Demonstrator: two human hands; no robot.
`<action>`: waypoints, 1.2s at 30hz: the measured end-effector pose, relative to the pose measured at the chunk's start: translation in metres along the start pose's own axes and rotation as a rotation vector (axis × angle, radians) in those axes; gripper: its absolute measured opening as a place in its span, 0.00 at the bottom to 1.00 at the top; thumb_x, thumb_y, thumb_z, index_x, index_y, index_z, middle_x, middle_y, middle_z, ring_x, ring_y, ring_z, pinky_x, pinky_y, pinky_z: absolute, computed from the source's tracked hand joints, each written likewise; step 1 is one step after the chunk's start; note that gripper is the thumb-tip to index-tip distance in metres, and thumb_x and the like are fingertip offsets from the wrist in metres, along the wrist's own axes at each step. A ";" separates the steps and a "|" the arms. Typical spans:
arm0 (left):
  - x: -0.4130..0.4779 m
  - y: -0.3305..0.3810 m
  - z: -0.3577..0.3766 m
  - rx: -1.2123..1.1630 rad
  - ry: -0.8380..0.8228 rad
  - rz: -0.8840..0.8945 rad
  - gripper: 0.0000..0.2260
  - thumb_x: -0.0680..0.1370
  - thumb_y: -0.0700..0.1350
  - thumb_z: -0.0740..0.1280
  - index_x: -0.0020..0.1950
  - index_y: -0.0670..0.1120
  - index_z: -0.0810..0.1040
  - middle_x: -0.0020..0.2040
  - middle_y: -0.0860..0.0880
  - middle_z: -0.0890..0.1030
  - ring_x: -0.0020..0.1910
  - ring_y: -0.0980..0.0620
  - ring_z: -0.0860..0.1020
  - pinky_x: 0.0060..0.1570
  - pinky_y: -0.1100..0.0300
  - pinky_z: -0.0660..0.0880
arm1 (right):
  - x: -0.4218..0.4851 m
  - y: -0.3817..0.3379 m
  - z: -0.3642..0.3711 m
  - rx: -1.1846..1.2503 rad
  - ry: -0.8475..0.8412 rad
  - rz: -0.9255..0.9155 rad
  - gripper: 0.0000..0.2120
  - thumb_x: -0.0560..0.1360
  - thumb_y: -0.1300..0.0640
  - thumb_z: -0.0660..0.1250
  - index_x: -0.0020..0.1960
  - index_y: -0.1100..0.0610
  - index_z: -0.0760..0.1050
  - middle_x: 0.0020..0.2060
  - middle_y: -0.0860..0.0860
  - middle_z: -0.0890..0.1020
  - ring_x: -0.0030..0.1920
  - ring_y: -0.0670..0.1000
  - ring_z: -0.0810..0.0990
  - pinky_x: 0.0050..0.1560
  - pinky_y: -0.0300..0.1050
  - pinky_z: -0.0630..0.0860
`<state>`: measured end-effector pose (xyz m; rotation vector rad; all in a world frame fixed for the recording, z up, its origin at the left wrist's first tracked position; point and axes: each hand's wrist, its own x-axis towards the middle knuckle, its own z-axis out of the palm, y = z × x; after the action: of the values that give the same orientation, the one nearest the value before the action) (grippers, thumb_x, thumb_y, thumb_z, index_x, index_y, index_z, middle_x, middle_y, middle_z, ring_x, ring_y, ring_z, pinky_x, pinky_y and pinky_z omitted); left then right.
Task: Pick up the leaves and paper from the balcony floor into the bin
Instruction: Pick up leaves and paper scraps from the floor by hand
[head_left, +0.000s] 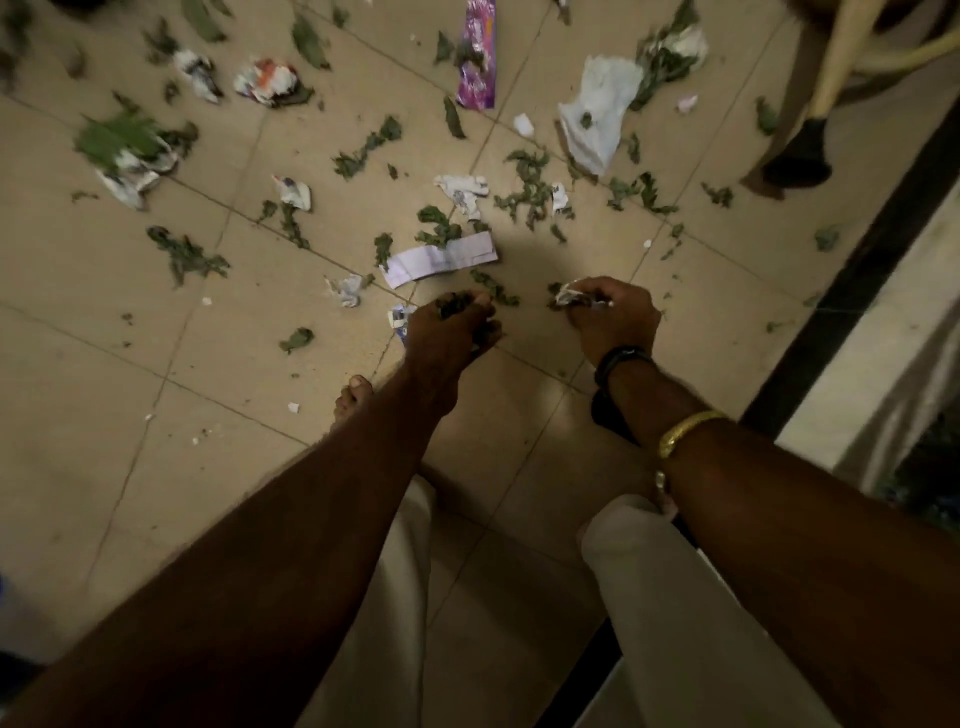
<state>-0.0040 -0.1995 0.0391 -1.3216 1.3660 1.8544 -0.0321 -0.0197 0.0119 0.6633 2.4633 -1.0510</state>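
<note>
1. The flat paper strip (441, 258) lies on the floor (156, 467) just beyond your hands, toward the far edge. Its long axis runs left to right, the right end tipped slightly farther away, and a clump of leaves (439, 226) touches its far side
2. Your left hand (452, 332) is the nearer one, just short of the strip's middle, with its fingers curled round a bunch of leaves (452, 304)
3. Your right hand (613, 317) sits a little apart from the strip's right end, pinching crumpled paper (571, 299) and leaf bits
4. With both hands full, I judge you either pinch the strip across its short width or go to the bin first; the bin is not in view
5. Farther out, litter spreads toward the far edge, including a purple wrapper (477, 57) and a white bag (597, 114); a chair leg (810, 135) stands near the far right corner
</note>
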 end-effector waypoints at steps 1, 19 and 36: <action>-0.022 0.015 -0.002 -0.004 -0.001 0.012 0.08 0.79 0.40 0.70 0.56 0.39 0.81 0.48 0.42 0.84 0.45 0.47 0.83 0.47 0.55 0.82 | -0.017 -0.021 -0.013 0.051 0.006 0.015 0.08 0.67 0.59 0.76 0.47 0.53 0.87 0.44 0.51 0.87 0.49 0.52 0.85 0.56 0.52 0.81; -0.423 0.210 -0.126 -0.342 0.056 0.192 0.04 0.75 0.34 0.70 0.49 0.37 0.82 0.40 0.40 0.80 0.30 0.47 0.77 0.31 0.59 0.74 | -0.342 -0.366 -0.189 0.396 -0.004 -0.014 0.13 0.68 0.68 0.76 0.51 0.57 0.85 0.40 0.46 0.83 0.44 0.49 0.82 0.52 0.49 0.83; -0.543 0.114 -0.292 -0.940 0.427 0.370 0.08 0.76 0.34 0.72 0.54 0.36 0.81 0.49 0.39 0.84 0.44 0.45 0.83 0.43 0.54 0.84 | -0.514 -0.426 -0.123 0.213 -0.550 -0.432 0.13 0.68 0.67 0.78 0.42 0.49 0.83 0.36 0.44 0.83 0.37 0.43 0.82 0.41 0.40 0.83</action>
<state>0.2513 -0.4241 0.5653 -2.1123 0.9529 2.7656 0.1314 -0.3267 0.5943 -0.1202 2.0563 -1.4370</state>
